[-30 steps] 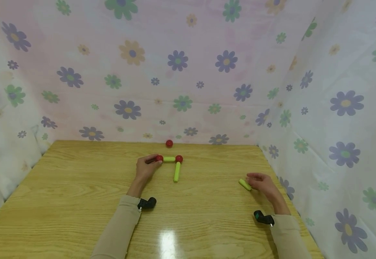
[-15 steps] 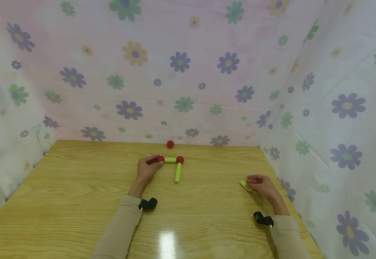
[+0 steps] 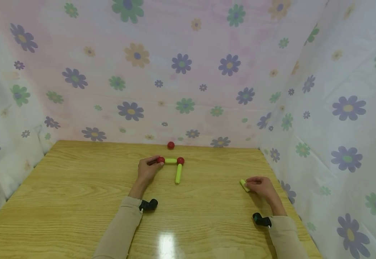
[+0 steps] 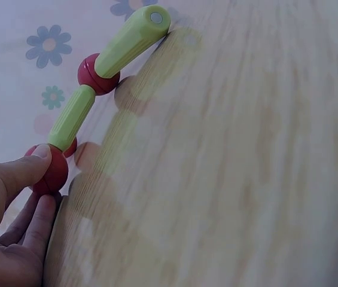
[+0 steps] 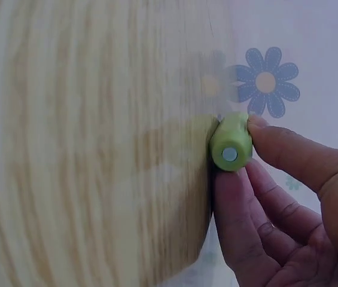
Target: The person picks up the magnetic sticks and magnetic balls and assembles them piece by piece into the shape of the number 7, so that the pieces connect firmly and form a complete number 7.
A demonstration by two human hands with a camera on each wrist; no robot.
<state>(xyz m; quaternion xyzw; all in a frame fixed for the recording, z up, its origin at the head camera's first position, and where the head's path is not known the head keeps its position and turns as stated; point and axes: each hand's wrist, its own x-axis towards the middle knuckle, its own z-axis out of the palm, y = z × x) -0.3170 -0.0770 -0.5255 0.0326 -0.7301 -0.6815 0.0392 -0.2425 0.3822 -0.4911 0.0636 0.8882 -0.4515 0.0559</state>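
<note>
On the wooden table, two light-green magnetic rods and two red balls are joined into a corner shape. My left hand (image 3: 147, 170) pinches the left red ball (image 4: 55, 173) between thumb and fingers. A short green rod (image 3: 170, 161) runs from it to the corner ball (image 3: 180, 160), and a longer-looking green rod (image 3: 178, 174) points from there toward me. Far to the right, my right hand (image 3: 262, 187) pinches a loose green rod (image 5: 233, 143) that lies on the tabletop; its round metal end faces the right wrist camera.
Another red ball (image 3: 170, 145) sits alone near the back edge of the table (image 3: 87, 172). Flower-patterned cloth (image 3: 204, 72) hangs behind the table and along both sides. The right hand is close to the table's right edge.
My right hand's fingers have closed in on the loose rod, which has turned slightly. The left hand keeps its hold on the ball, and the joined pieces stay in place.
</note>
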